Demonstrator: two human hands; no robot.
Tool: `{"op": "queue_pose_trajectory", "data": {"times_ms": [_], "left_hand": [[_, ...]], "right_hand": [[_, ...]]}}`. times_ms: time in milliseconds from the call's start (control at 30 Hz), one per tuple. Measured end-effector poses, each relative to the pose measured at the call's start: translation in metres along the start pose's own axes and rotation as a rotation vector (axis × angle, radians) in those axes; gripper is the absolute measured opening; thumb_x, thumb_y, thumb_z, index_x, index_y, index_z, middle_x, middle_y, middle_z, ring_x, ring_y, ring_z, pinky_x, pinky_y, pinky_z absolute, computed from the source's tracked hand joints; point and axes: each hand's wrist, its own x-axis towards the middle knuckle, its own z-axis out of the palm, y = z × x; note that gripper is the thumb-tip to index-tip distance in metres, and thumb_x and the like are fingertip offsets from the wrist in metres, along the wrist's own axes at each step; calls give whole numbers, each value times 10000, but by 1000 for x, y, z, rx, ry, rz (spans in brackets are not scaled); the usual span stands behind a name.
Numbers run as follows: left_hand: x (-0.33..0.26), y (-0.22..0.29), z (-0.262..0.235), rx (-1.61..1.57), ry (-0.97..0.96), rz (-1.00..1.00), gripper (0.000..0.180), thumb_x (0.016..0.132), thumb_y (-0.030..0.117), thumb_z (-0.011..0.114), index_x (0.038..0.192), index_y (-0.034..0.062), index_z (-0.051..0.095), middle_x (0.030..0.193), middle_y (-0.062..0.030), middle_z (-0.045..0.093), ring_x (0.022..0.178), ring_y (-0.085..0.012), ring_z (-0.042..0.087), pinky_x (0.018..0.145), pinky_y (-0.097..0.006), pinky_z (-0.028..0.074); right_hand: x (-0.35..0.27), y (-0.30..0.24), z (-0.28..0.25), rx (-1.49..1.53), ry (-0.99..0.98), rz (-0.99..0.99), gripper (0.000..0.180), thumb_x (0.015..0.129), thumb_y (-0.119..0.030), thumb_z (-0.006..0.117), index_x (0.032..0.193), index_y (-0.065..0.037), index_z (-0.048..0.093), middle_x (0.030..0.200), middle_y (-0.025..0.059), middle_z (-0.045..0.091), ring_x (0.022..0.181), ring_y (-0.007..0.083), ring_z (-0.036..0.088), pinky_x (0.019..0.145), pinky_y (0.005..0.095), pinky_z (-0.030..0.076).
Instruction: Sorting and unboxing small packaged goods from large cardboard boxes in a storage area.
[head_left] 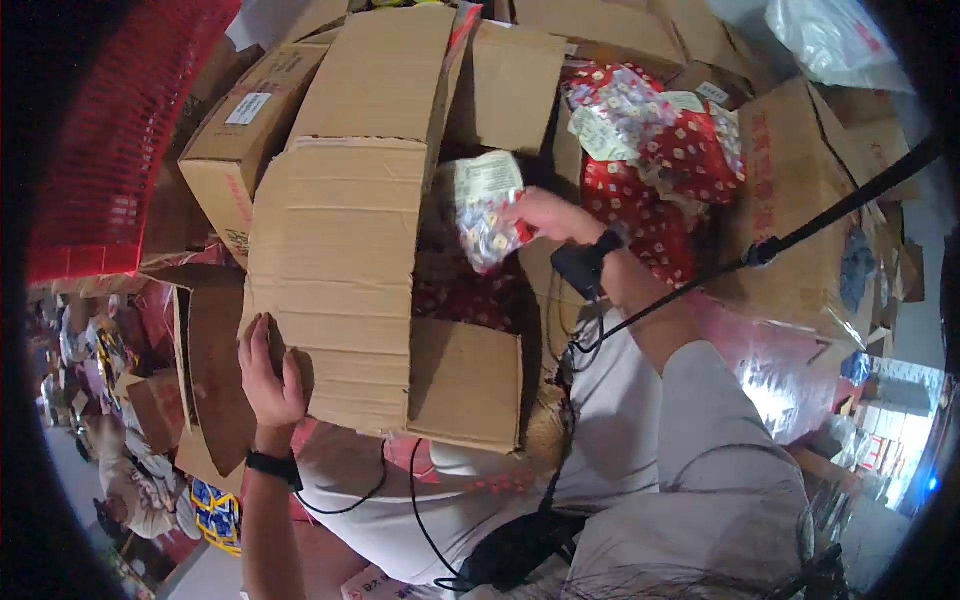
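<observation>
My right hand (pixel 550 215) is closed on the edge of a clear plastic packet (pixel 487 215) with a pale printed label and small flower-patterned pieces inside. The packet is above an open cardboard box (pixel 465 385), where more red patterned goods (pixel 465 300) lie in shadow. My left hand (pixel 272 380) rests against the left edge of the wide box flap (pixel 340 230), fingers stretched out and thumb apart. To the right of my right hand, another open carton (pixel 790 200) holds a heap of red flowered packets (pixel 690 165), some with similar labels.
A red plastic basket (pixel 120 140) stands at the far left, beside a closed carton (pixel 250 140). A black strap (pixel 840 205) crosses the right side. A clear plastic bag (pixel 830 40) lies at the upper right. Another person (pixel 140 490) is at the lower left.
</observation>
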Motion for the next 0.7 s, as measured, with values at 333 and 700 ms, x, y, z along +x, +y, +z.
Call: {"op": "queue_pose_trajectory", "data": {"times_ms": [333,700], "left_hand": [[-5,-7,7,6,9,-17,511,921,214,521,1371,-23,471,1353,-246,505,1255,-428,483,1072,-457,393],[-8,-17,8,18,-17,-20,533,957,276,501,1389,-33,455,1365,-234,502,1287,-401,469,1099,-447,364]], "right_hand": [[-140,-25,-115,1007,412,-448,344,1011,-216,563,1301,-45,494,1160,87,553,1126,222,516,963,436,477],[-103,-11,-132,750,698,-370,504,960,-432,594,1303,-72,513,1226,83,567,1107,265,542,974,453,443]]}}
